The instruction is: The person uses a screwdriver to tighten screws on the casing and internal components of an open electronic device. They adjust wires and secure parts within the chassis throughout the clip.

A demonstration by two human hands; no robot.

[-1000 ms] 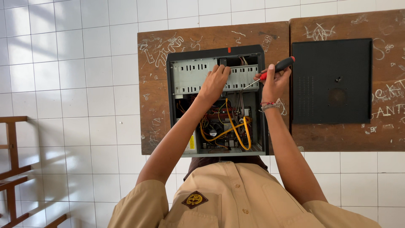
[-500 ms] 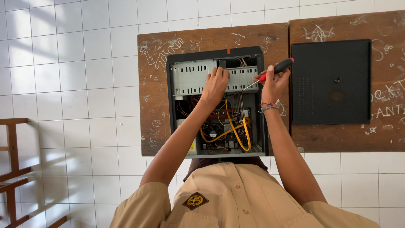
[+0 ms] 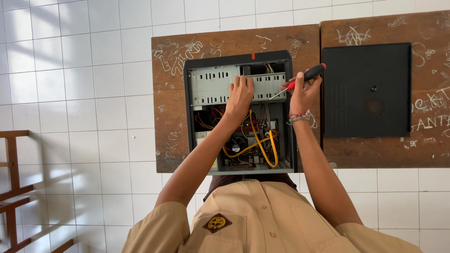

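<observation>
The open computer case [image 3: 239, 112] lies on the wooden bench [image 3: 168, 117]. The left hand [image 3: 240, 96] lies flat on the grey drive cage [image 3: 213, 84], fingers together. The right hand [image 3: 303, 93] is wrapped around a red screwdriver [image 3: 300, 79]. It is best to hold the cage firm and keep the tip straight. The screw is too small to see, and the arms hide some wires [image 3: 262, 145].
</observation>
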